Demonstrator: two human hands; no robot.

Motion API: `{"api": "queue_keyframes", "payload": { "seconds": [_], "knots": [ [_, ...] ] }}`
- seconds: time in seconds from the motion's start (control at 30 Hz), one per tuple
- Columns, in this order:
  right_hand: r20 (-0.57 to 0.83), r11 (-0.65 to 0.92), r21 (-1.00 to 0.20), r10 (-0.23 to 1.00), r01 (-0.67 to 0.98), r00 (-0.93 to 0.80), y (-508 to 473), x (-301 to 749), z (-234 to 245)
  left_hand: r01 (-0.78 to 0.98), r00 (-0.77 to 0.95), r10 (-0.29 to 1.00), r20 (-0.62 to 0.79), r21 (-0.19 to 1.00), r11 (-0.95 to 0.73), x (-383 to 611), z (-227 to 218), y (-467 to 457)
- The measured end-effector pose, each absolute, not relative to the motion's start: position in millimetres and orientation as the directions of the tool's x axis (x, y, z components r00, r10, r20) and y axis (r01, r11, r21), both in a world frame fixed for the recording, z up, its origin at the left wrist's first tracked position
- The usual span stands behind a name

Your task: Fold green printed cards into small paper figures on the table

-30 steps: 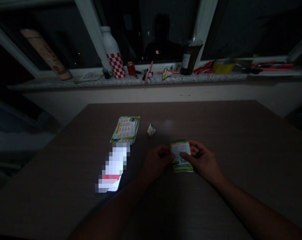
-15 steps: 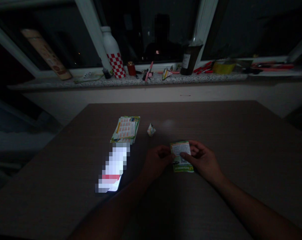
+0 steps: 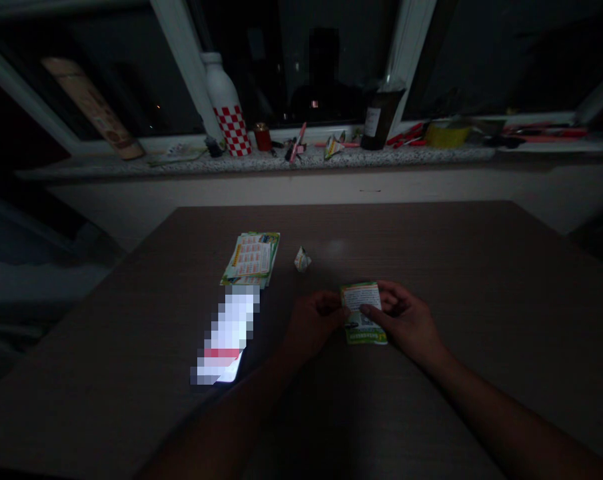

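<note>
A small green-and-white printed paper (image 3: pixel 362 313) lies on the brown table (image 3: pixel 481 267) in dim light. My left hand (image 3: pixel 314 325) pinches its left edge with curled fingers. My right hand (image 3: pixel 406 321) grips its right side, thumb pressed across the middle of the sheet. A tiny folded paper shape (image 3: pixel 302 259) sits on the table just beyond my hands. Further left lies a stack of similar printed papers (image 3: pixel 251 259), with a lit phone (image 3: pixel 226 337) in front of it.
A stone windowsill (image 3: pixel 261 160) runs behind the table, holding a white bottle with red checks (image 3: pixel 226 107), a dark bottle (image 3: pixel 378 117), a small red can (image 3: pixel 262 137), pens and clutter. A cardboard tube (image 3: pixel 91 107) leans at the far left.
</note>
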State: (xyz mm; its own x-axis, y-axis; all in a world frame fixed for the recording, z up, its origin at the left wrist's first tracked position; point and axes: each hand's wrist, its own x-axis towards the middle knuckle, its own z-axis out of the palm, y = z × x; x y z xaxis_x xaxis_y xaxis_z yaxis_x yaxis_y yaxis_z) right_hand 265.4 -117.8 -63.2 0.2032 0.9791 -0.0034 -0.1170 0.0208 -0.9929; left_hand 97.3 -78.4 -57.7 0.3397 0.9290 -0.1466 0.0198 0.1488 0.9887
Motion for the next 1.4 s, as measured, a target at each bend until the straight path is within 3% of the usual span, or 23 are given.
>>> {"api": "queue_keyframes", "payload": {
  "seconds": [1.4],
  "knots": [
    [-0.004, 0.020, -0.993, 0.979, -0.112, 0.205, -117.5, 265.5, -66.0, 0.055, 0.302, 0.940, -0.158, 0.987, 0.148, 95.8, -50.6, -79.3]
  ]
}}
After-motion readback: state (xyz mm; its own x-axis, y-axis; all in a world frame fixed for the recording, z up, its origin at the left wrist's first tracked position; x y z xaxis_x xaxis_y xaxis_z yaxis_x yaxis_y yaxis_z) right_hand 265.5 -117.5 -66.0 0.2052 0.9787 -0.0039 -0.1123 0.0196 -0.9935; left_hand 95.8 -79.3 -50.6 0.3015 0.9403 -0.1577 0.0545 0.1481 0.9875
